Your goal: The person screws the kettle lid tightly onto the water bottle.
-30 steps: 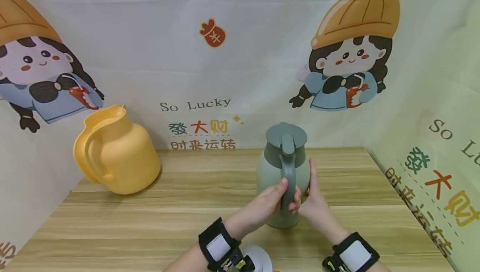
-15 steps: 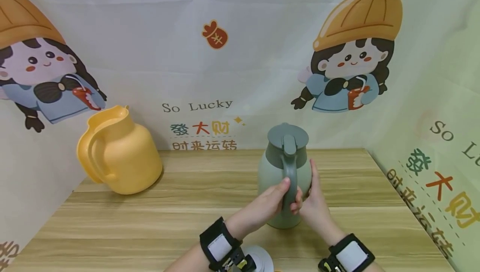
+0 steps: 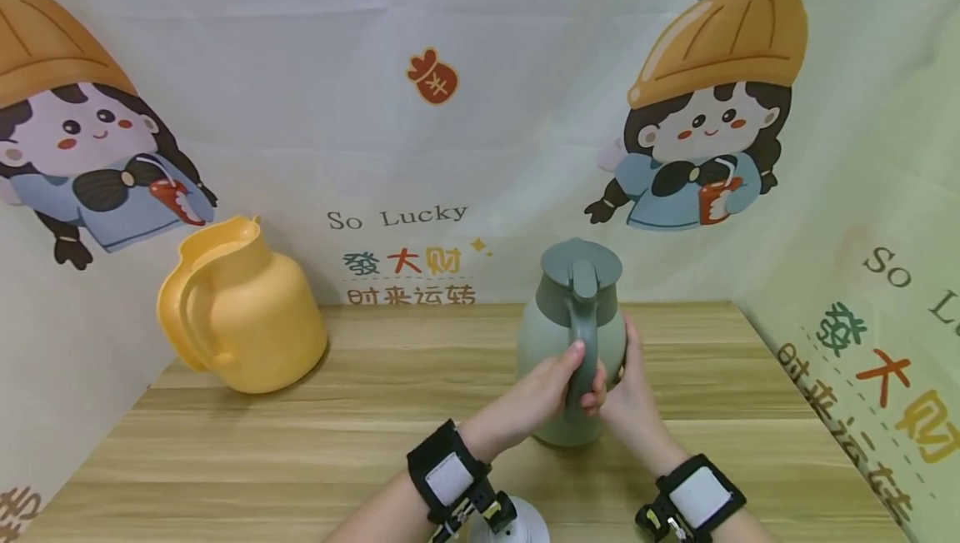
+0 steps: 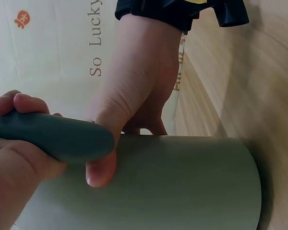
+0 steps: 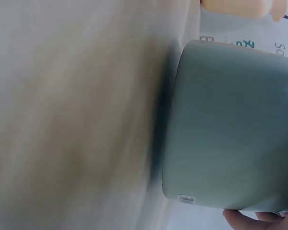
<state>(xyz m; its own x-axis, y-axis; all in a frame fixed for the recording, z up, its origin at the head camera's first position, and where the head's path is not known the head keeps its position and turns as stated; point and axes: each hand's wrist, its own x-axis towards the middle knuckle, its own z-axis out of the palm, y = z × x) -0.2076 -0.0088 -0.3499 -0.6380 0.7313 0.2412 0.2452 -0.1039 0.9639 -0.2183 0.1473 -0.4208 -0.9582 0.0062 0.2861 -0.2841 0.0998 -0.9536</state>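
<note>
The green jug (image 3: 546,343) is over the right-hand part of the counter (image 3: 360,460), nearer the counter's right edge than its left and fairly close to the back edge. It is upright or nearly so, with the handle (image 3: 584,322) toward the person and the dark lid (image 3: 581,260) down on top. From these angles I can't tell whether the base touches the counter or is just off it; the right wrist view shows only a dark band beneath. In that view a small barcode label (image 5: 186,199) sits low on the body.

The left hand (image 3: 543,397) has its grip closed round the lower part of the handle, thumb on one side, fingertips showing on the other. The right hand (image 3: 633,406) clasps the body from the right with a wide grip: the thumb passes under the handle's lower end onto the near face, and one finger reaches up the side.

Each wrist wears a black band, left (image 3: 447,476) and right (image 3: 701,493). Below the left wrist is a white round thing (image 3: 534,522), partly covered and cut off by the frame.

A yellow jug (image 3: 258,326) stands at the counter's back left corner, well apart from the green one. Behind the back edge hangs a pale printed backdrop (image 3: 517,68).
</note>
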